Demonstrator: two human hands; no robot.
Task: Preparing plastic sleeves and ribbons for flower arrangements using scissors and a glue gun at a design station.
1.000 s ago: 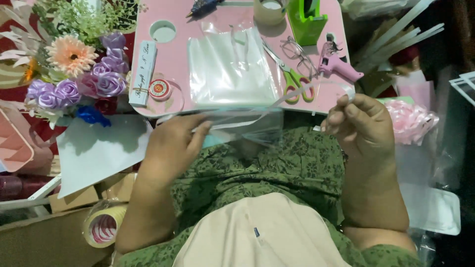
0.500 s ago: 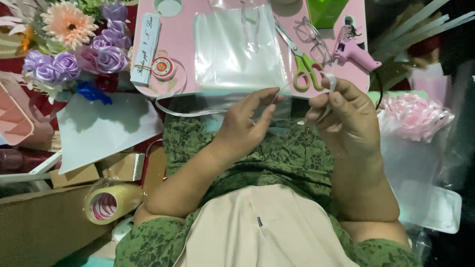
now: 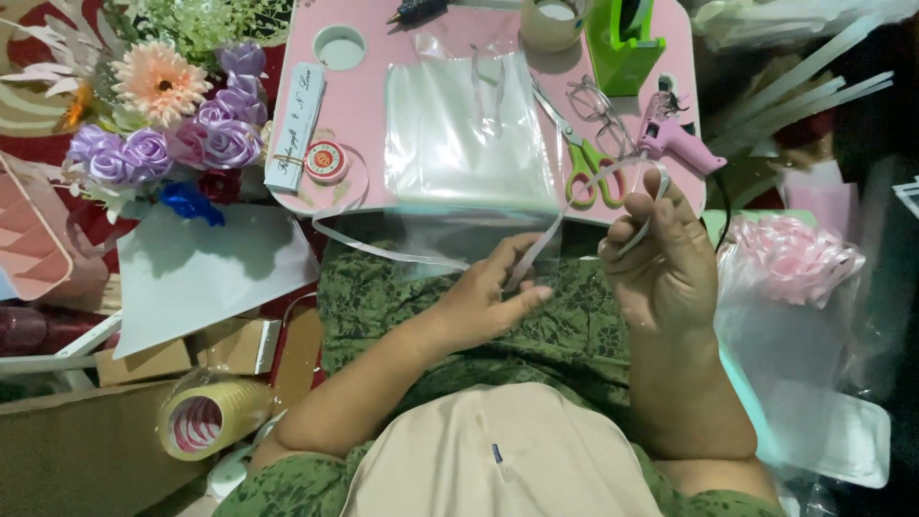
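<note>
Ribbon [image 3: 565,215], thin, pale and half see-through, runs between both hands just in front of the near edge of the pink tray table [image 3: 364,91], above the person's green patterned lap. One long tail of it trails leftward off the table edge and curls back near a small round red-and-white spool [image 3: 326,161]. The left hand [image 3: 488,302] pinches the strand between thumb and forefinger, the other fingers stretched out flat. The right hand [image 3: 661,258] is raised and loosely curled, with the ribbon looped over its index finger; it grips nothing else. A sheet of clear plastic hangs under the strand, hard to trace at its edges. On the table lie one stack of clear plastic bags [image 3: 469,134], one pair of green-handled scissors [image 3: 579,168], one pair of glasses [image 3: 598,110], one pink glue gun [image 3: 670,134], one green tape dispenser [image 3: 622,43] and one roll of tape [image 3: 553,21]. Beside the table stand one bouquet of purple roses with one orange daisy [image 3: 163,81], and one pink ribbon bow [image 3: 795,258] rests at the right. One large roll of clear tape [image 3: 206,421] sits on the cardboard lower left.
</note>
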